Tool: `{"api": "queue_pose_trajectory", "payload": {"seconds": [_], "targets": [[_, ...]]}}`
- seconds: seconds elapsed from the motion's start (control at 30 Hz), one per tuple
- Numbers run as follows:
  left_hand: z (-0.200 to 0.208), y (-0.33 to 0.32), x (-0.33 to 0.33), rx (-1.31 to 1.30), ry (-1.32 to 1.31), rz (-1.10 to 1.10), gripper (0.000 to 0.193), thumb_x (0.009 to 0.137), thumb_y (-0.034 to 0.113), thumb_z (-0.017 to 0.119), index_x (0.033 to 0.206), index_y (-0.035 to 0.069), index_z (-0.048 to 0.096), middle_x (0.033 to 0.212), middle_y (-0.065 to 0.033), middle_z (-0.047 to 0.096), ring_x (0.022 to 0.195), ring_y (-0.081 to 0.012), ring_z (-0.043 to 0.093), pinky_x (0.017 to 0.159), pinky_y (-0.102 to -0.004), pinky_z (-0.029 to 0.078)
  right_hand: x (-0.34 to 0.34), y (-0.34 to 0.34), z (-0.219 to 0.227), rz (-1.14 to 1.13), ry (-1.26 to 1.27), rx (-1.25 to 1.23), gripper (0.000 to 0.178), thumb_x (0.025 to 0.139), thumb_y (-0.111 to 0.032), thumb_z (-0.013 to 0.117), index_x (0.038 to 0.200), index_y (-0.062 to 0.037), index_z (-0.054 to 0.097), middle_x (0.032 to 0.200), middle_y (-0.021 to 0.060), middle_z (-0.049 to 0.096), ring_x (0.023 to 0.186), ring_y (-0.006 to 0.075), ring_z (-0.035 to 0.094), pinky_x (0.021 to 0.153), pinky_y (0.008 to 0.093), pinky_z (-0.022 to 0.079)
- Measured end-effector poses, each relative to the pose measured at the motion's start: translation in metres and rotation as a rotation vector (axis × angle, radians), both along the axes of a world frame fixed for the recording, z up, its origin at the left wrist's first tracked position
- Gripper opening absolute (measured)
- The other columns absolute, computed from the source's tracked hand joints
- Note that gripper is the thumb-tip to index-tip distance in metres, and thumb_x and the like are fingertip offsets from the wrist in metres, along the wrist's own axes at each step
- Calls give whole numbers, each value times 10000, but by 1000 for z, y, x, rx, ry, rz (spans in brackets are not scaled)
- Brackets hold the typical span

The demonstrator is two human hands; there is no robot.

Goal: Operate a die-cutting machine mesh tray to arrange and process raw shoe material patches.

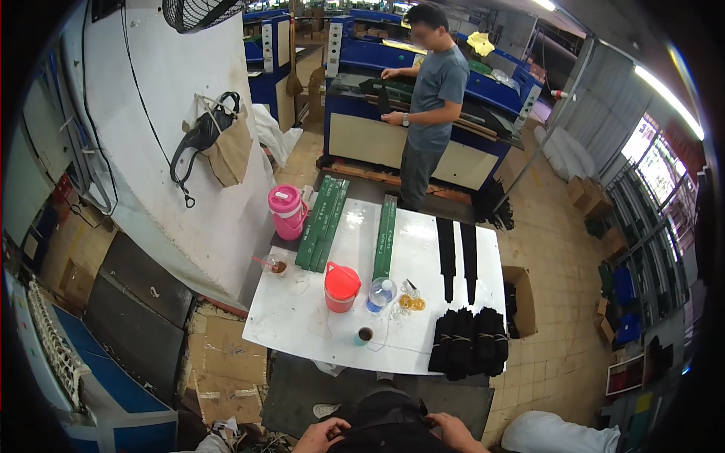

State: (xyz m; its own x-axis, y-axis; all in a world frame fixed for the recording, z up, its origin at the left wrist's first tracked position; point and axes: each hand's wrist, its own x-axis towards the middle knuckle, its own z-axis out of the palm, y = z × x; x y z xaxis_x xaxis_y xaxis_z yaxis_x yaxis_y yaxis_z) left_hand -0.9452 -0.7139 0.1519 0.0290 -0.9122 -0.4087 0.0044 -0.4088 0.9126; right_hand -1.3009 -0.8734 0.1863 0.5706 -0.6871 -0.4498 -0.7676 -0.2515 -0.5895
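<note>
Low in the picture, my left hand (322, 436) has its fingers curled against the left edge of a black cloth (381, 432) in front of my body. On the other edge my right hand (451, 433) pinches the same cloth. Whether this is a separate piece or part of clothing I cannot tell. Beyond it stands a white table (302, 328). Tied bundles of black fabric (470, 343) lie at its near right corner, with two long black strips (447, 260) laid flat behind them.
On the table are green bars (323, 224), a pink jug (287, 213), a red lidded pitcher (342, 288), a water bottle (381, 295), a small cup (364, 335) and yellow rings (411, 303). A person (432, 98) handles dark pieces at a blue machine (362, 128). A white sack (559, 433) lies right.
</note>
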Motion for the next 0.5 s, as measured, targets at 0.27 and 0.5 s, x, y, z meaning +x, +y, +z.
{"api": "queue_pose_trajectory", "payload": {"seconds": [0.27, 0.5], "targets": [[14, 62, -11, 75, -431, 165, 404, 816, -59, 767, 1187, 92, 709, 907, -107, 667, 785, -244, 638, 744, -376, 554, -60, 26, -36, -224, 147, 124, 219, 971, -74, 733, 1168, 20, 753, 1066, 216, 772, 960, 367, 748, 890, 377, 570], [-65, 110, -61, 387, -244, 416, 292, 841, -55, 761, 1113, 43, 719, 936, -109, 709, 849, -184, 659, 788, -360, 556, -69, 27, -22, -386, -27, 220, 218, 990, -64, 722, 1187, 24, 746, 1063, 178, 773, 963, 311, 737, 894, 363, 559]]}}
